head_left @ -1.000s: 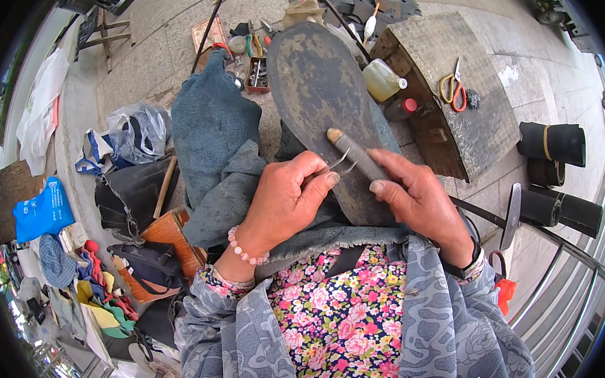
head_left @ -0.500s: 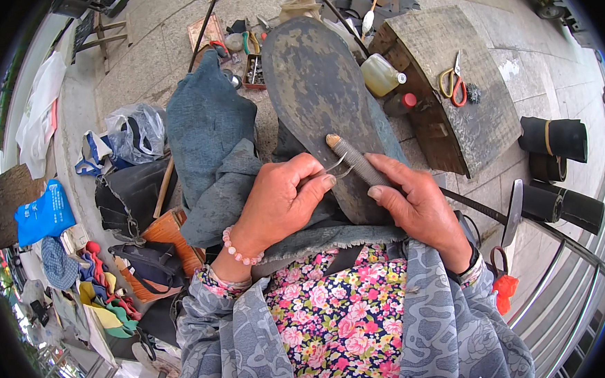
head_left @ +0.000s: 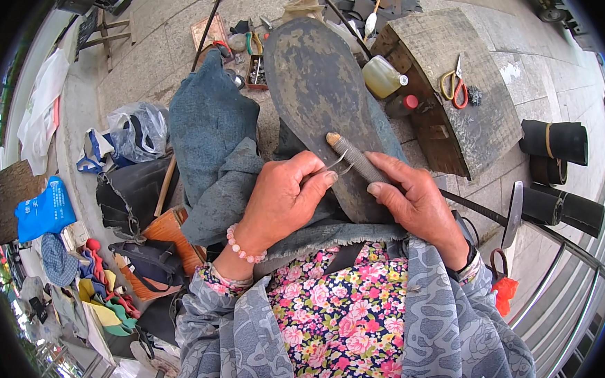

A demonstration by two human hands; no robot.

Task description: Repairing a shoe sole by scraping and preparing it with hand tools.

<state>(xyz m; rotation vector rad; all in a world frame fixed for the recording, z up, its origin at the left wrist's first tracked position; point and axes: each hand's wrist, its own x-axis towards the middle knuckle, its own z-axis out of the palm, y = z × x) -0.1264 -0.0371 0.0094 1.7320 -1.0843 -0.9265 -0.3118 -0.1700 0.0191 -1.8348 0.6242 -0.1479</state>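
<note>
Evidently braced for stitching: sole (head_left: 318,98) laid tread-up along the lap, heel end near the body, toe end pointing away over the blue cloth (head_left: 209,139). Left hand (head_left: 276,204) pinched shut on a thin wire hook or loop (head_left: 338,164), thumb and forefinger pressed together just at the sole's left edge, likely to keep the wire taut and steerable. Right hand (head_left: 418,206) closed round an awl (head_left: 352,157), ribbed grey handle slanting up to a pale tip, resting on the sole's surface; palm pressing down on the heel part, seemingly to stop the sole sliding. Hands close together, nearly meeting at the wire, where awl and wire cross. Cannot tell whether the wire passes through the rubber or only lies against it.

Beyond the sole's right edge, on a wooden block (head_left: 479,130): orange-handled scissors (head_left: 454,86) lying flat; beside its left edge a yellowish bottle (head_left: 382,77) and a red-capped one (head_left: 405,104), within reach of the right hand. Rolls of black rubber (head_left: 556,142) farther right on the pavement. Bags and folded cloth piled at the left, well apart from the work. Pink bead bracelet (head_left: 244,248) on the left wrist.
</note>
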